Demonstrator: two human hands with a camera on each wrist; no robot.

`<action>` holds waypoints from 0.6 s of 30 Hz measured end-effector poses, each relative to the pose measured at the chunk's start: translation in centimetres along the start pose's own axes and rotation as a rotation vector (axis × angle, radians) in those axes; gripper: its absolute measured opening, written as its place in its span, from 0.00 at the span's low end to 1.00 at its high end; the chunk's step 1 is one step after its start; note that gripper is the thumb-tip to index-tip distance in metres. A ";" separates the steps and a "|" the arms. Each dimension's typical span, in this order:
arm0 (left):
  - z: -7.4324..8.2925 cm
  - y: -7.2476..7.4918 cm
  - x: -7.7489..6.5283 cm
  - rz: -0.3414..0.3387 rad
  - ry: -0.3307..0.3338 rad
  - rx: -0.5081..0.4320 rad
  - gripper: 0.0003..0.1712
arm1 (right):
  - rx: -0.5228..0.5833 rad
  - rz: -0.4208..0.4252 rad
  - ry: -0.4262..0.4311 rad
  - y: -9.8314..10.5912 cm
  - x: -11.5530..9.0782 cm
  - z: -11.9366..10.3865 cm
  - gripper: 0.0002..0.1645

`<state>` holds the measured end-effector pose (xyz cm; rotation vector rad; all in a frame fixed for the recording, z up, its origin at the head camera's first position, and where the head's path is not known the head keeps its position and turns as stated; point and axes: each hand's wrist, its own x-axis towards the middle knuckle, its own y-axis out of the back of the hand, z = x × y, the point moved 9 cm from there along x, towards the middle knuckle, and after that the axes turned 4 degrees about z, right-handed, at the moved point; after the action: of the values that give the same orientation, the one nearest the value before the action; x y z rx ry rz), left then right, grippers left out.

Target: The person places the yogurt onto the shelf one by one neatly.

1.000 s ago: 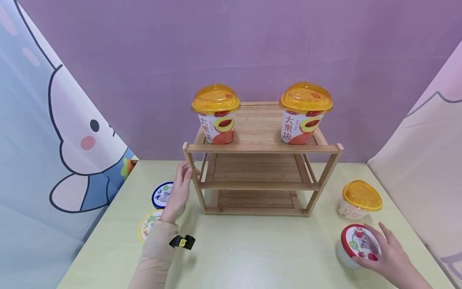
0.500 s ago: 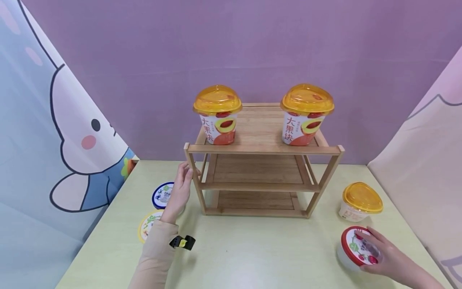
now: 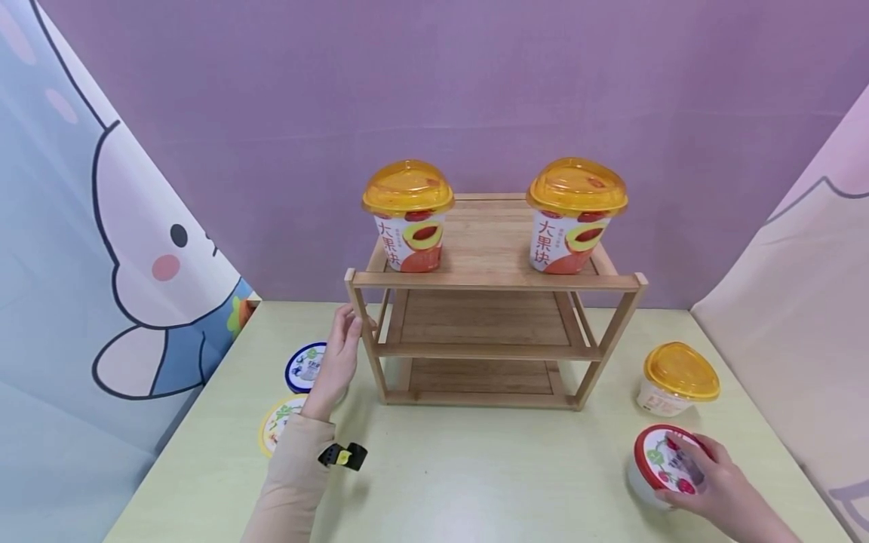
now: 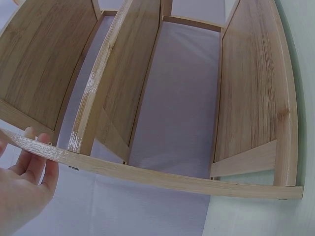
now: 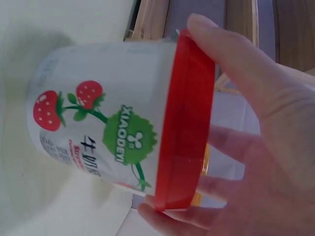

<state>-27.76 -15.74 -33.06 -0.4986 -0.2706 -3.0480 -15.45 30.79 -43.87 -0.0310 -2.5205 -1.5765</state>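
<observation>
A three-tier wooden shelf (image 3: 489, 351) stands mid-table. At its left front post, my left hand (image 3: 342, 351) grips the wood; in the left wrist view that hand's fingers (image 4: 37, 167) curl round the side rail. Two peach-print cups with domed orange lids, a left cup (image 3: 410, 219) and a right cup (image 3: 573, 219), stand on the top tier. On the right, my right hand (image 3: 720, 486) holds a white strawberry-print cup (image 3: 668, 464) by its red lid (image 5: 184, 128), thumb on one side and fingers on the other. Whether its base touches the table cannot be told.
Behind the right hand stands a smaller cup with an orange lid (image 3: 679, 377). Left of the shelf, partly behind the left arm, are a blue-rimmed tub (image 3: 305, 367) and a yellow-rimmed tub (image 3: 278, 422). A purple backdrop (image 3: 489, 98) rises behind, with side curtains.
My right hand has closed round the red lid, and the strawberry cup has shifted slightly left. The left hand keeps its place on the shelf post.
</observation>
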 end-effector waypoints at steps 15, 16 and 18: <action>0.4 0.0 -0.1 0.000 -0.022 -0.005 0.17 | -0.050 0.008 -0.238 -0.7 -0.1 -0.9 0.52; 0.4 0.0 -0.1 0.000 -0.025 -0.005 0.17 | -0.051 0.002 -0.261 -0.8 -0.1 -0.8 0.53; 0.5 -0.1 -0.2 0.000 -0.028 -0.004 0.16 | -0.062 -0.003 -0.299 -1.1 -0.2 -0.8 0.54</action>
<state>-27.47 -15.60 -32.69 -0.5425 -0.2656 -3.0437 -15.26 29.62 -44.50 -0.2921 -2.6860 -1.7681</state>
